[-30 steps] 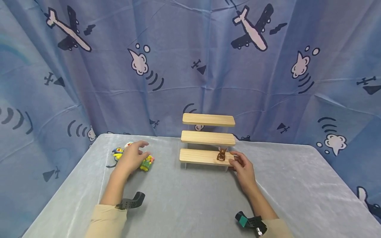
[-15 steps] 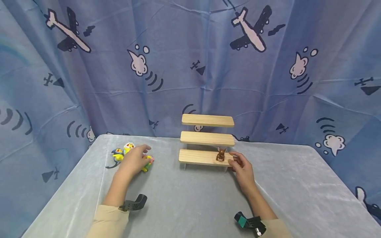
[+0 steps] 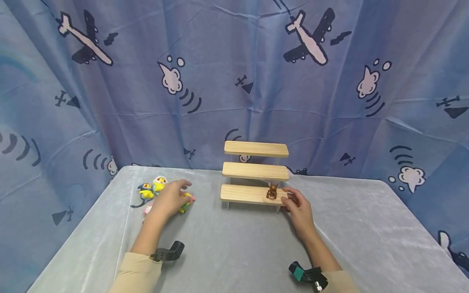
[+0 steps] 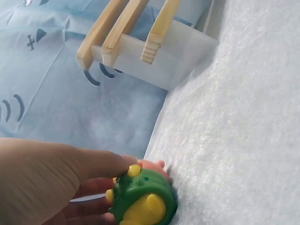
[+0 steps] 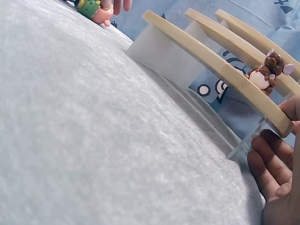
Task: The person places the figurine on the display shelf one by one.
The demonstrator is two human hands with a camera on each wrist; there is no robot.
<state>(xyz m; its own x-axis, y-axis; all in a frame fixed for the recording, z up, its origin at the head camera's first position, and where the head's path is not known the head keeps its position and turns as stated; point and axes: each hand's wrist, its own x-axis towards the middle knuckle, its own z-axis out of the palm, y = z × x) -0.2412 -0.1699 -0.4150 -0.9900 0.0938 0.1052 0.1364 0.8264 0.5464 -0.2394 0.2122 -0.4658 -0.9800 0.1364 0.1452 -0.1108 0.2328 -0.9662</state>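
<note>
My left hand (image 3: 169, 200) pinches a green, yellow and pink toy figurine (image 4: 145, 197) at the left of the table. The thumb lies along its near side and other fingers are behind it; the figurine looks low, close to the cloth. My right hand (image 3: 301, 211) grips the right end of the lowest shelf of a three-tier wooden display stand (image 3: 242, 194). In the right wrist view the thumb is by the board's end and the fingers curl underneath. A brown mouse-like figurine (image 5: 262, 77) with big ears sits on that shelf, close to my right fingers.
Left of my left hand are a blue-and-yellow figurine (image 3: 146, 192), a yellow one with a white top (image 3: 159, 184) and a partly hidden pink thing (image 3: 147, 209). Grey cloth covers the table (image 3: 234, 248). A blue printed curtain (image 3: 220, 81) hangs behind the stand.
My left hand has closed around the green-yellow figurine and shifted slightly right with it, uncovering the pink thing behind. The right hand keeps its grip on the stand.
</note>
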